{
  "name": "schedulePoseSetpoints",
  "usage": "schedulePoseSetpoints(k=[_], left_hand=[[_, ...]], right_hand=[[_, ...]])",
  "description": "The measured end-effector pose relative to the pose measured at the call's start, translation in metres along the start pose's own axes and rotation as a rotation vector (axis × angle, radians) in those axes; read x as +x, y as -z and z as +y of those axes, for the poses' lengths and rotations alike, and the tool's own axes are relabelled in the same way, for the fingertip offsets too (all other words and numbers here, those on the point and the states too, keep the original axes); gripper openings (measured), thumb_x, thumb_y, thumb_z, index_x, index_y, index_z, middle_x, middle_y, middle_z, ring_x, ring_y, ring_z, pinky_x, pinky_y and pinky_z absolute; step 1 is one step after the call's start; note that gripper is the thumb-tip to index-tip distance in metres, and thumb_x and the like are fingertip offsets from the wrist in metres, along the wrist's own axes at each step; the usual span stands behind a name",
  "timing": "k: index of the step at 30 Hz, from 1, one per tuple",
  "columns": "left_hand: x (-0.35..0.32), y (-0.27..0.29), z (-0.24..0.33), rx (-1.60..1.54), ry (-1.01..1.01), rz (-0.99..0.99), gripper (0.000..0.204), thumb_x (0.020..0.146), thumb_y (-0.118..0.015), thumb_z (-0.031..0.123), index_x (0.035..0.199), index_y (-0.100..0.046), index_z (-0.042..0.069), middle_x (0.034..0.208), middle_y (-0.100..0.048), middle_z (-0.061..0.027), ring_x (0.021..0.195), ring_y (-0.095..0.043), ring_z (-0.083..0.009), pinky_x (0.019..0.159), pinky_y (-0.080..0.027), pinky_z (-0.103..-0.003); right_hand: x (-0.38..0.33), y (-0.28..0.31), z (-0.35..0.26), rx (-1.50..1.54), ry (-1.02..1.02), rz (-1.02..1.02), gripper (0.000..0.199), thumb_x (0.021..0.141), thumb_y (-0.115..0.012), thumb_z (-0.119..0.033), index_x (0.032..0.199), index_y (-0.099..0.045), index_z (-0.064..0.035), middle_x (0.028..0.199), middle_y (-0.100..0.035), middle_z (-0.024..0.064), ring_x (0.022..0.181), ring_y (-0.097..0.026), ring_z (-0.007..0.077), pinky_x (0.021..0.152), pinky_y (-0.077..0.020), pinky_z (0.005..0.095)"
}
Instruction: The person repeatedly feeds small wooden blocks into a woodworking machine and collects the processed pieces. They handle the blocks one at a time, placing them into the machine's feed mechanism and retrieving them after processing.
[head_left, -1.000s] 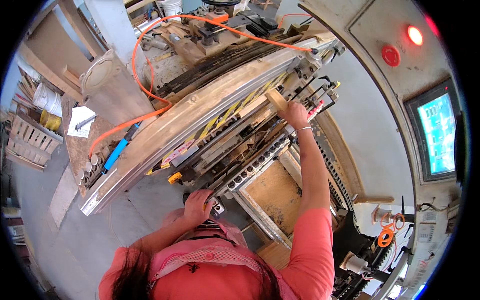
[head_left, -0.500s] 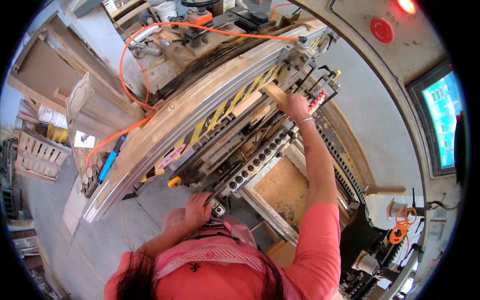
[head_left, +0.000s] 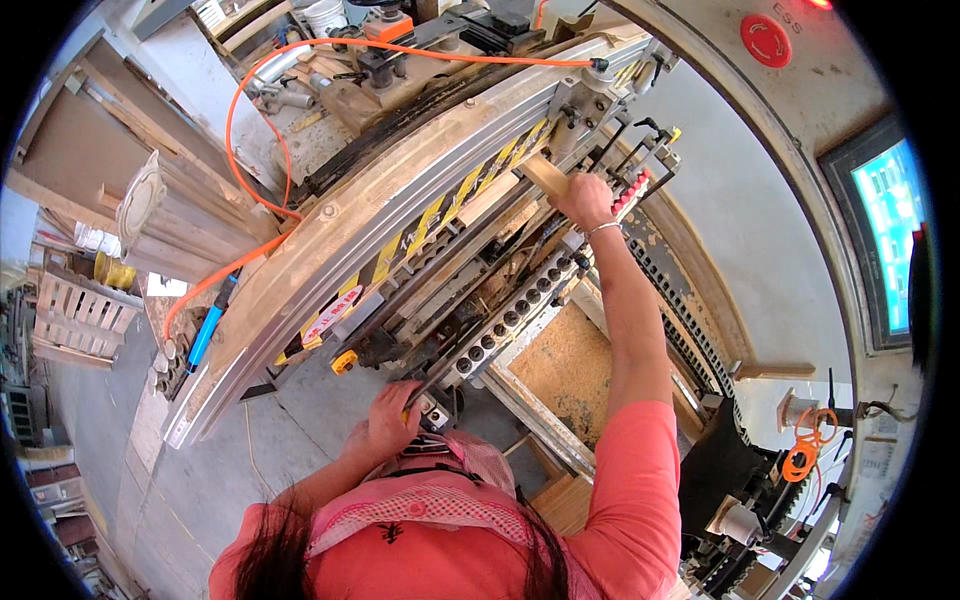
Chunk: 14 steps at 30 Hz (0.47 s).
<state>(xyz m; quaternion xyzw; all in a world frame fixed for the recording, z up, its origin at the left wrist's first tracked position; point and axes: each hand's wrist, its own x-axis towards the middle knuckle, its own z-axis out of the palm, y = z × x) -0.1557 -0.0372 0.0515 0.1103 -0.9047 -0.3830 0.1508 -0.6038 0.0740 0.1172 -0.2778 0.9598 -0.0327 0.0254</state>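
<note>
My right hand (head_left: pixel 585 201) reaches far over the machine and is closed on the end of a short wooden block (head_left: pixel 543 174). The block slants toward the yellow-and-black striped strip (head_left: pixel 430 236) along the machine's rail. Close to my body, my left hand (head_left: pixel 396 416) is curled at the near end of a metal bar, beside a small metal block (head_left: pixel 434 413). A bit of yellow and dark shows at its fingers, but what it grips is mostly hidden. Between the hands runs a row of round dark knobs (head_left: pixel 510 319) on a pale bar.
A long curved beam (head_left: pixel 330 211) crosses to the left, with an orange hose (head_left: pixel 232 110) over it and a blue tube-shaped tool (head_left: pixel 207 335) at its lower end. A sawdust-covered panel (head_left: pixel 560 370) lies below. At right are a lit screen (head_left: pixel 885 240) and a red button (head_left: pixel 766 40).
The view has shifted slightly. My right hand and the wooden block sit a little higher and further left in the picture, and the hand still grips the block. My left hand stays put.
</note>
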Motion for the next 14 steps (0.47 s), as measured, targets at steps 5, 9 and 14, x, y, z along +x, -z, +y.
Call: schedulePoseSetpoints(k=[5,9,14], left_hand=[[-0.004,-0.005,-0.004,0.001,0.022,-0.023,0.030,0.075,-0.058,0.008,0.103,-0.055,-0.001,0.100,-0.060,-0.0195,0.091,-0.056,-0.0396,0.079,-0.046,-0.043],[-0.004,-0.004,-0.003,0.002,0.017,-0.005,0.029,0.075,-0.058,0.008,0.103,-0.055,-0.001,0.101,-0.060,-0.0194,0.091,-0.056,-0.0396,0.079,-0.046,-0.044],[-0.012,-0.001,-0.003,0.021,0.062,-0.025,0.030,0.076,-0.059,0.009,0.104,-0.055,-0.001,0.102,-0.059,-0.0196,0.093,-0.055,-0.0390,0.081,-0.045,-0.044]], right_hand=[[0.001,-0.005,0.001,-0.012,-0.036,0.002,0.047,0.066,-0.070,-0.043,0.087,-0.069,-0.0012,0.088,-0.067,0.0186,0.083,-0.065,0.0317,0.075,-0.0525,0.0385],[-0.002,0.001,-0.005,-0.027,-0.037,0.015,0.039,0.068,-0.067,-0.039,0.083,-0.070,-0.0026,0.084,-0.067,0.0168,0.081,-0.066,0.0307,0.073,-0.0535,0.0383],[0.007,-0.006,-0.001,0.002,-0.019,-0.044,0.038,0.068,-0.068,-0.039,0.083,-0.070,-0.0039,0.088,-0.068,0.0158,0.083,-0.067,0.0296,0.074,-0.0535,0.0379]])
